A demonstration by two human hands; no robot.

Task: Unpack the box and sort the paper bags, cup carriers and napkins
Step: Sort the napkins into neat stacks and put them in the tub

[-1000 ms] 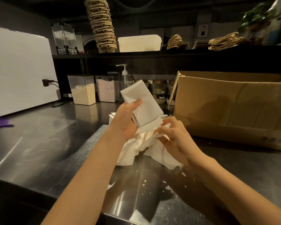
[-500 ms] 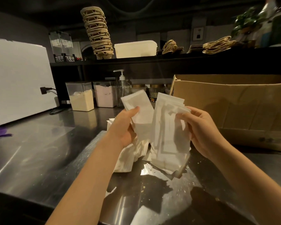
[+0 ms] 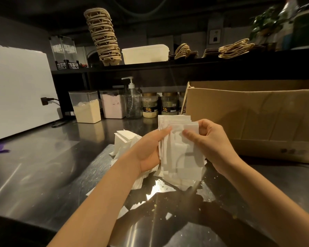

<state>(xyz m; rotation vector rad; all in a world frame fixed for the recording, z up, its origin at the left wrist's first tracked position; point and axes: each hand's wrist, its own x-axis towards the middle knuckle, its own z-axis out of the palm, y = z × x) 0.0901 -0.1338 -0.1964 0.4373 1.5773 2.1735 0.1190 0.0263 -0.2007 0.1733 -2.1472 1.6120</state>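
Note:
Both hands hold one upright stack of white napkins [image 3: 181, 154] above the steel counter [image 3: 34, 172]. My left hand [image 3: 149, 150] grips the stack's left edge, thumb on its front. My right hand [image 3: 208, 141] grips the right edge, thumb pressed on the front. More white napkins [image 3: 127, 141] lie in a loose pile on the counter behind and below my left hand. The open cardboard box [image 3: 253, 118] stands to the right. A tall stack of cup carriers [image 3: 103, 36] stands on the upper shelf, with paper bags and their handles [image 3: 235, 48] lying further right.
A white plastic tub [image 3: 144, 53] sits on the shelf. Under it stand two powder containers [image 3: 86, 106], a pump bottle [image 3: 132, 100] and jars [image 3: 150, 105]. A white appliance [image 3: 16, 90] fills the left. Small paper scraps [image 3: 159, 188] litter the counter in front.
My right hand lifted a bundle of napkins off the counter and brought it against the ones in my left hand. The two bundles now form one stack held by both hands.

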